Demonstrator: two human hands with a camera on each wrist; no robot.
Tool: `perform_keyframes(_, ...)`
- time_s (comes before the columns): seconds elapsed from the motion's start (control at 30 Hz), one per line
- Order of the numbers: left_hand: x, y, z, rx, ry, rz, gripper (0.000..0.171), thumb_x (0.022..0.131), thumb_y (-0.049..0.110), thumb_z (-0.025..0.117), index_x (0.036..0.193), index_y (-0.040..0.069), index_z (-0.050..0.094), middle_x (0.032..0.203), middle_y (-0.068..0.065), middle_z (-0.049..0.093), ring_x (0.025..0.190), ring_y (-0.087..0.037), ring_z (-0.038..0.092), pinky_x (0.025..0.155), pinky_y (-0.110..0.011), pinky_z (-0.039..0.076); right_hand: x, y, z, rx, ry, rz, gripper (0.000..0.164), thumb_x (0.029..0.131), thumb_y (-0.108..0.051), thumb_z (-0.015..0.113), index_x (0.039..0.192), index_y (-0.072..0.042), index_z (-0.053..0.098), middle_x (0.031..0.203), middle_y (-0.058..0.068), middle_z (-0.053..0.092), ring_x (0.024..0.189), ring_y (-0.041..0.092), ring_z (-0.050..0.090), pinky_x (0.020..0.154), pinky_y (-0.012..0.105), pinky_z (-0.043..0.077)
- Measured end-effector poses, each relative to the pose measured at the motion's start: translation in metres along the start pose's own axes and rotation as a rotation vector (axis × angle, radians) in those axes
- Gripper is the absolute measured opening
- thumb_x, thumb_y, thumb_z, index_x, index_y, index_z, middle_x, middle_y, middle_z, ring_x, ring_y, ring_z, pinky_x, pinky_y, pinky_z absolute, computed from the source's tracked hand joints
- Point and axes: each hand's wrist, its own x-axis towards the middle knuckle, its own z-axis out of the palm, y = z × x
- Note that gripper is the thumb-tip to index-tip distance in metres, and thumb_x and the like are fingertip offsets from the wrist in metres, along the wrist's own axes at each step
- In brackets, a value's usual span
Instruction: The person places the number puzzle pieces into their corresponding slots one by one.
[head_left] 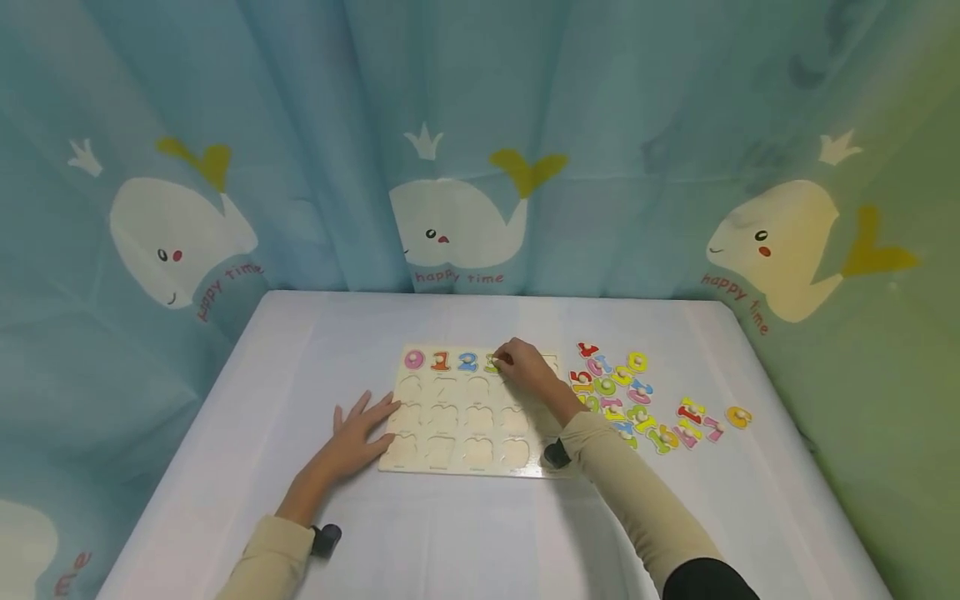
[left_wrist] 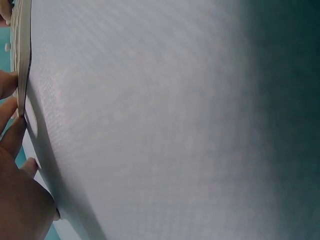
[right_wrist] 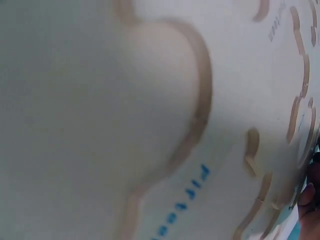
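Observation:
A pale wooden number board [head_left: 459, 402] lies on the table with rows of cut-out recesses. In its top row sit a pink 0 [head_left: 414, 360], an orange 1 [head_left: 441, 361] and a blue 2 [head_left: 467, 362]. My right hand [head_left: 527, 369] pinches a green 3 piece [head_left: 490, 364] beside the 2, partly hidden by the fingers. My left hand [head_left: 354, 442] rests with spread fingers on the board's left edge; the left wrist view shows its fingertips [left_wrist: 15, 132] against that edge. Up close, the right wrist view shows the board's recesses [right_wrist: 165, 90] and blue lettering.
Colourful number pieces [head_left: 615, 387] lie in a loose heap right of the board, partly behind the right forearm. A lone orange piece [head_left: 738, 417] lies farther right. A white cloth covers the table [head_left: 337, 350], and a whale-print curtain [head_left: 315, 167] hangs behind it.

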Motion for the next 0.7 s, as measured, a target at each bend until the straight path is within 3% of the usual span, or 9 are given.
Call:
perform_keyframes(0.17,0.000,-0.002,0.002,0.014,0.010,0.009,0.051,0.087,0.020,0.065,0.135,0.009,0.052,0.145,-0.013,0.038,0.137,-0.045,0.015,0.099,-0.069,-0.011,0.001,-0.002,-0.003,-0.037,-0.025,-0.014,0.017,0.092,-0.012,0.062,0.101,-0.001,0.069,0.088,0.004,0.058,0.081,0.017,0.056,0.072,0.032,0.049)
perform_keyframes(0.27,0.000,-0.003,0.002,0.027,0.006,0.003,0.051,0.087,0.020,0.065,0.135,0.009,0.052,0.145,-0.013,0.038,0.137,-0.044,0.015,0.099,-0.069,-0.010,-0.004,0.008,-0.009,-0.036,0.020,0.011,0.019,0.093,-0.014,0.060,0.105,-0.003,0.070,0.090,0.004,0.059,0.082,0.018,0.056,0.074,0.032,0.049)
perform_keyframes(0.37,-0.002,-0.003,0.002,0.030,0.001,0.002,0.050,0.087,0.020,0.064,0.135,0.009,0.052,0.145,-0.013,0.038,0.137,-0.044,0.015,0.099,-0.070,-0.010,-0.017,0.025,-0.023,-0.081,0.172,0.118,0.020,0.094,-0.015,0.059,0.107,-0.003,0.069,0.095,0.010,0.060,0.087,0.024,0.056,0.074,0.037,0.049)
perform_keyframes(0.47,-0.003,-0.001,0.000,0.028,0.009,0.005,0.050,0.087,0.020,0.065,0.135,0.009,0.052,0.145,-0.013,0.039,0.136,-0.045,0.016,0.099,-0.070,-0.010,-0.031,0.045,-0.041,-0.139,0.309,0.313,0.026,0.093,-0.019,0.060,0.110,0.001,0.063,0.105,0.019,0.056,0.096,0.033,0.055,0.076,0.043,0.050)
perform_keyframes(0.6,-0.004,-0.001,0.000,0.019,0.018,0.012,0.050,0.087,0.018,0.065,0.134,0.008,0.053,0.144,-0.014,0.039,0.136,-0.046,0.016,0.098,-0.071,-0.010,-0.045,0.064,-0.057,-0.126,0.312,0.503,0.030,0.095,-0.019,0.057,0.110,0.007,0.057,0.104,0.023,0.053,0.094,0.036,0.053,0.075,0.044,0.049)
perform_keyframes(0.7,-0.003,-0.001,0.000,0.010,0.016,0.018,0.050,0.087,0.018,0.064,0.134,0.007,0.052,0.144,-0.015,0.039,0.136,-0.046,0.015,0.098,-0.071,-0.010,-0.048,0.066,-0.060,-0.077,0.314,0.496,0.025,0.096,-0.017,0.055,0.106,0.006,0.059,0.098,0.019,0.057,0.087,0.031,0.055,0.073,0.041,0.048)
